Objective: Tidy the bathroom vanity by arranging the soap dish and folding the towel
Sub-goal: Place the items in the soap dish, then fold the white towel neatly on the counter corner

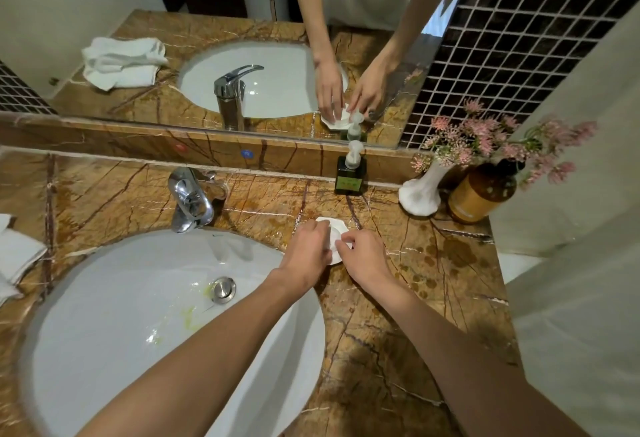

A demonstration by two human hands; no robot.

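A white scalloped soap dish (335, 232) rests on the brown marble counter (398, 298), just right of the sink. My left hand (306, 254) grips its left edge. My right hand (363, 256) pinches its right side with the fingertips. Both hands cover most of the dish, so I cannot tell what lies in it. A white towel (15, 256) lies rumpled at the far left edge of the counter, partly cut off by the frame. The mirror shows that towel loosely bunched.
A white sink (114, 332) with a chrome faucet (190, 201) fills the lower left. Behind the dish stands a green pump bottle (350, 173). A white vase (420, 194) of pink flowers and an amber bottle (483, 194) stand at the back right, against a white wall.
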